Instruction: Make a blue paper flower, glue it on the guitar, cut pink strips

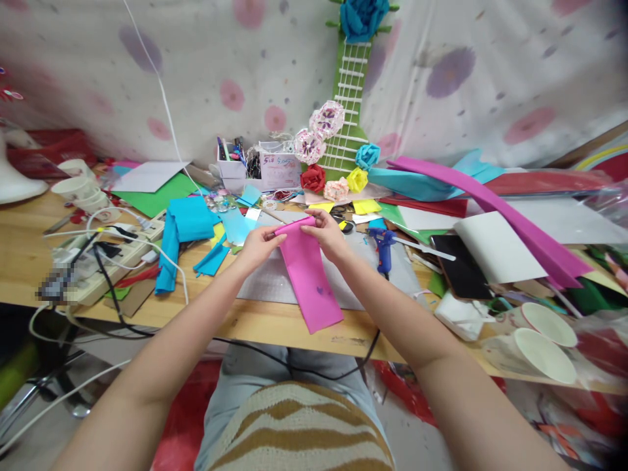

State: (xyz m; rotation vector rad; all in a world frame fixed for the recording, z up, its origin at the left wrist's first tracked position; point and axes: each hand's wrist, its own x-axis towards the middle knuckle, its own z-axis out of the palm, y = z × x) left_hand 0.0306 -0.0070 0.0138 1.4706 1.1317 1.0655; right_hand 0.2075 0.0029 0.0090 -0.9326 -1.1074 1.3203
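Note:
A strip of magenta crepe paper [311, 281] hangs from both my hands, its lower end over the table's front edge. My left hand [265, 245] pinches the top left corner. At the top right corner my right hand [328, 232] has its fingers closed on the same edge. That top edge looks folded or rolled over, perhaps around a thin stick poking out at the left. A small dark heart-shaped mark shows on the strip's lower half. Beneath lies a grey mat [265, 278]. A blue glue gun [383, 248] lies to the right of my right hand.
Blue crepe paper [189, 226] and a power strip [118, 261] with tangled cords lie at left. At right are a black phone [458, 265], paper cups [544, 353] and a long magenta strip [490, 209]. A flower-decorated green guitar shape [349, 98] stands behind.

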